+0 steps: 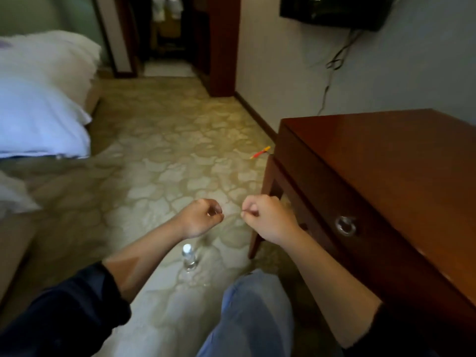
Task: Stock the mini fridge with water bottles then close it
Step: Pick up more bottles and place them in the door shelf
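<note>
Left hand and right hand are raised side by side, apart, fingers curled into fists, nothing visibly held. Bottle stands upright on the carpet, below the left wrist.

Blurred, clear lower half lost against the floor: water bottle. Cut by the left edge: bed. Cut by the right edge: table. Cropped at top: television. Too small to name: orange-yellow stick near the table.
</note>
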The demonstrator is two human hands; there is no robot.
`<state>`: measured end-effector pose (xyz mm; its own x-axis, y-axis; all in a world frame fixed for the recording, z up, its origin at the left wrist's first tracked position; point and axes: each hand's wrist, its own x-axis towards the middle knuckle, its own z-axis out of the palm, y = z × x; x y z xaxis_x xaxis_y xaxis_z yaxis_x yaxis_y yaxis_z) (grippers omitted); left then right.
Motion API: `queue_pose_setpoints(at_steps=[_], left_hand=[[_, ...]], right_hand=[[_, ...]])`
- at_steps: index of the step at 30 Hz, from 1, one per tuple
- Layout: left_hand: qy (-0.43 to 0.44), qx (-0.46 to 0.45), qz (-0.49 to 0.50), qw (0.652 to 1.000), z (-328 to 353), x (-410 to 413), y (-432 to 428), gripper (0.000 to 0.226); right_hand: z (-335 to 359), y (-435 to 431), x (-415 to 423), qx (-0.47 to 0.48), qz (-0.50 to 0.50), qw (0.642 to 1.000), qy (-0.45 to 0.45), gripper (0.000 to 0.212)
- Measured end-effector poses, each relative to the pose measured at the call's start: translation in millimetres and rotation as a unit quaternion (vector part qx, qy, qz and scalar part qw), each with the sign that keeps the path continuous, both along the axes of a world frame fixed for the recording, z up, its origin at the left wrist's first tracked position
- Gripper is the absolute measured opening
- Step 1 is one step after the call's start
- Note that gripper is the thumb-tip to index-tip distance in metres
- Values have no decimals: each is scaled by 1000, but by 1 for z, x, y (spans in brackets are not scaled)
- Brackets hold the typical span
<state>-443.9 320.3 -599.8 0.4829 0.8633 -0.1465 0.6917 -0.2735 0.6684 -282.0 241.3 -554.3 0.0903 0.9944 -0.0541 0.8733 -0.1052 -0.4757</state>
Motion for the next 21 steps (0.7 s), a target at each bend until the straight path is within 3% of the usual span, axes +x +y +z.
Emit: queue_pose_setpoints(at_steps=[6, 12, 17, 21], left_hand=[[26, -66, 139, 988, -82, -40, 36, 30], [13, -111, 290, 950, -165, -65, 57, 32], [27, -147, 319, 936, -217, -66, 75, 33], [49, -157, 312, 936, -256, -59, 86, 36]], right_hand=[[-81, 71, -29, -83, 25, 993, 81, 15], [-165, 123, -44, -139, -29, 969, 204, 14], [-231, 143, -60, -178, -95, 947, 251, 17], [-268, 159, -70, -213, -85, 941, 248, 14]])
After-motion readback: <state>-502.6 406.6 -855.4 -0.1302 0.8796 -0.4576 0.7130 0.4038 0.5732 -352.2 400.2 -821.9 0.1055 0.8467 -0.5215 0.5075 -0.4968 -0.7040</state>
